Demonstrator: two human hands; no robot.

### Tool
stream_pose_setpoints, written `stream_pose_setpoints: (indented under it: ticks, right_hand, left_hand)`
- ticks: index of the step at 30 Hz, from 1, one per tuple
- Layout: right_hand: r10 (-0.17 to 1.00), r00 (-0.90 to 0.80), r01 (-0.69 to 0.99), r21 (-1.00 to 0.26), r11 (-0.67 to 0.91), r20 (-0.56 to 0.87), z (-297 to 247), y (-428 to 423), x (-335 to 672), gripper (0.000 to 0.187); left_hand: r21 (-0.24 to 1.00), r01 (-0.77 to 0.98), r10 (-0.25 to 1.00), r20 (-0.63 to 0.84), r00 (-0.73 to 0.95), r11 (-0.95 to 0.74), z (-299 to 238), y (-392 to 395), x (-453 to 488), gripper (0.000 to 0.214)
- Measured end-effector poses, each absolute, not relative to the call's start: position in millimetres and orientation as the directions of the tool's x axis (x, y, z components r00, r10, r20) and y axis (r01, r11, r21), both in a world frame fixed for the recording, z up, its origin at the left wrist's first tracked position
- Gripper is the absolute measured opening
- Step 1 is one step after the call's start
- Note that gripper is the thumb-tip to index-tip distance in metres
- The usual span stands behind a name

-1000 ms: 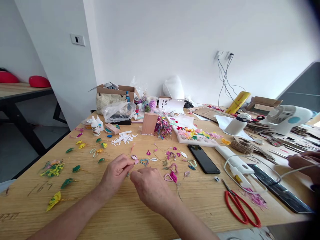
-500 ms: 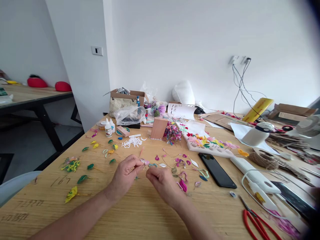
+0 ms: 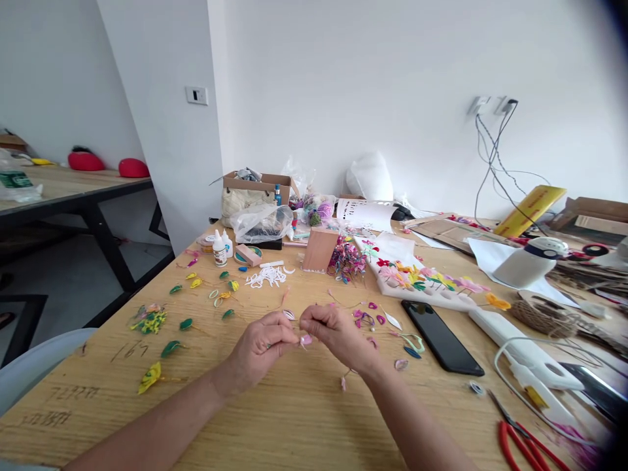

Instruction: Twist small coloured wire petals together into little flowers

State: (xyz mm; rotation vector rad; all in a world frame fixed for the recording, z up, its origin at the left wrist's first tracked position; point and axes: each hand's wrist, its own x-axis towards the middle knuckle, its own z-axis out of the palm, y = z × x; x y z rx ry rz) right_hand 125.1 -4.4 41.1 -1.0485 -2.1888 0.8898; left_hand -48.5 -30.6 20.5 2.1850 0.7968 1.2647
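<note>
My left hand (image 3: pixel 262 347) is closed in a pinch on a small pale pink petal-like piece (image 3: pixel 306 340), which pokes out past the fingertips. Close above it, my right hand (image 3: pixel 331 330) has thumb and fingers pressed together; whatever they pinch is too small to make out. Under the right wrist shows a small pink piece on a thin stem (image 3: pixel 343 382), and I cannot tell whether it hangs or lies. A white, dark-edged leaf shape (image 3: pixel 288 314) lies just beyond the hands. Magenta loops (image 3: pixel 364 319) are to the right of them.
Green and yellow wired leaves (image 3: pixel 171 348) lie on the left. Glue bottles (image 3: pixel 220 248), white strips (image 3: pixel 267 276) and a wooden block (image 3: pixel 318 250) stand farther back. On the right are a foam board with flowers (image 3: pixel 426 297), a black phone (image 3: pixel 441 337) and red-handled scissors (image 3: pixel 523 438).
My right hand has risen and turned, its fingertips now above the left ones. The pink piece sits lower at the left fingertips. The view has shifted slightly left.
</note>
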Motion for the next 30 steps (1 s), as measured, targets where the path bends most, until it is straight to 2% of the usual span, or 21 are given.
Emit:
stream_pose_setpoints:
  ticks: [2, 4, 8, 13, 18, 21, 24, 28, 30]
  right_hand:
    - [0.836, -0.519, 0.406, -0.809, 0.425, 0.179, 30.4, -7.5, 120.1, 0.022]
    - [0.838, -0.512, 0.438, -0.782, 0.444, 0.189, 26.3, -16.5, 112.8, 0.022]
    - [0.817, -0.522, 0.579, -0.602, 0.551, 0.245, 31.5, -35.5, 99.7, 0.024]
    - [0.803, -0.523, 0.699, -0.396, 0.596, 0.287, 36.3, -41.3, 91.4, 0.019]
    - [0.793, -0.544, 0.736, -0.297, 0.608, 0.275, 34.3, -37.3, 91.1, 0.018]
    - [0.82, -0.516, 0.757, -0.316, 0.572, 0.248, 30.2, -34.1, 94.9, 0.02]
    - [0.839, -0.487, 0.74, -0.395, 0.545, 0.244, 26.3, -31.4, 98.7, 0.023]
    - [0.845, -0.477, 0.619, -0.592, 0.517, 0.24, 26.0, -29.4, 101.5, 0.024]
    - [0.867, -0.454, 0.534, -0.715, 0.451, 0.208, 27.3, -28.9, 102.4, 0.024]
  left_hand:
    - [0.695, 0.245, 0.734, 0.608, 0.303, -0.676, 21.4, -29.7, -50.6, 0.013]
    - [0.695, 0.287, 0.752, 0.622, 0.22, -0.659, 21.1, -27.9, -52.5, 0.013]
    - [0.69, 0.379, 0.773, 0.622, 0.126, -0.617, 17.6, -23.9, -54.7, 0.014]
    - [0.697, 0.378, 0.773, 0.628, 0.09, -0.61, 13.7, -21.2, -56.1, 0.015]
    - [0.765, 0.337, 0.824, 0.563, 0.062, -0.549, 15.3, -21.3, -55.8, 0.015]
    - [0.837, 0.276, 0.875, 0.483, 0.036, -0.473, 18.5, -22.7, -54.4, 0.013]
    - [0.882, 0.193, 0.901, 0.434, 0.024, -0.43, 19.9, -24.6, -53.2, 0.013]
    - [0.892, 0.132, 0.902, 0.431, 0.037, -0.432, 18.8, -26.6, -53.2, 0.012]
    - [0.878, 0.129, 0.887, 0.459, 0.047, -0.461, 19.2, -27.6, -53.8, 0.012]
